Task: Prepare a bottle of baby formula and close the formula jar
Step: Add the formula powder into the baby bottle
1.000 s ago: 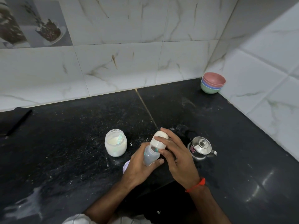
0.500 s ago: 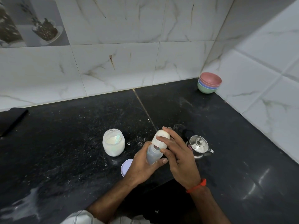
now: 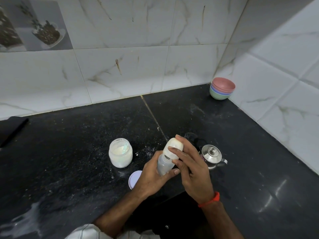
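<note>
Head view looks down on a black speckled countertop (image 3: 69,152) set into a corner of white marbled wall tiles (image 3: 131,71). Near the middle, held above the counter, is the baby bottle (image 3: 164,165), tilted so its top leans away and to the right. The left hand (image 3: 151,178) grasps the clear lower body of the bottle, fingers wrapped behind it and the thumb crossing the front near its base. The right hand (image 3: 191,171) grips the white domed cap (image 3: 173,148) at the bottle's top — fingers curled over the far side, one fingertip laid across the front of the cap. An orange band (image 3: 209,200) circles the right wrist.

Left of the bottle the formula jar (image 3: 120,153) stands upright on the counter, open, with white powder inside and a pale green scoop (image 3: 125,147) leaning in its mouth. Its round white lid (image 3: 133,180) lies flat on the counter just beside the left hand, partly hidden by it, and apart from the jar.

Just right of the right hand sits a small steel kettle (image 3: 211,156) with its knobbed lid on. Well back in the corner is a stack of bowls (image 3: 222,88) — pink on top, blue and green beneath. White powder is scattered around the jar, and a pale smear marks the counter's near left edge.
</note>
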A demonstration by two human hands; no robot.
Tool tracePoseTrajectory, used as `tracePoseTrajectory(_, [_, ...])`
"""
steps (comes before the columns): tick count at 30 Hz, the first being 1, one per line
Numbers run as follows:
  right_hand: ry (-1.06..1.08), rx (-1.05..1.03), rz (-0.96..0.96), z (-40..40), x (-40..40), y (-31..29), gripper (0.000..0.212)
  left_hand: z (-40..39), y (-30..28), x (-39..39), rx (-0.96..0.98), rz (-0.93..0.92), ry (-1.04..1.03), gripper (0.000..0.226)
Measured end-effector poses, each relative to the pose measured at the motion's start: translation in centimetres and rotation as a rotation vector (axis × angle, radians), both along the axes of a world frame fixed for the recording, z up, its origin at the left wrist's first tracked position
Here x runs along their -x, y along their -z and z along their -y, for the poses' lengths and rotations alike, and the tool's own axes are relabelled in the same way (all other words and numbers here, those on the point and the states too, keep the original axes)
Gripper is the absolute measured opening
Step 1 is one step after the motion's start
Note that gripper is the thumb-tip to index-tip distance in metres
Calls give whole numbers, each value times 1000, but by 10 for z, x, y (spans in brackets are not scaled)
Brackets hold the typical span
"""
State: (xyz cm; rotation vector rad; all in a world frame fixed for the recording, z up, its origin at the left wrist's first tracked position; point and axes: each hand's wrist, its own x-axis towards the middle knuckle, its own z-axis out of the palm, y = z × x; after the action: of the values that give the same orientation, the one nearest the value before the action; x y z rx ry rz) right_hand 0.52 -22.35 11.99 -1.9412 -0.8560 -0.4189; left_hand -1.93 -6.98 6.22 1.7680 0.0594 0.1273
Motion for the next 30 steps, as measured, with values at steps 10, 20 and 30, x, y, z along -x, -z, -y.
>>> tracePoseTrajectory(10, [-2,-36,-15,3,0,1,47,4,4,-2,9,-17,18,50])
tracePoseTrajectory(20, [-39,-52,-50,4,2,5,43,6,6,-5,21,-25,27,64])
tracePoseTrajectory(30, [-1,-70,-50,4,3,9,35,6,5,-3,9,-8,42,65])
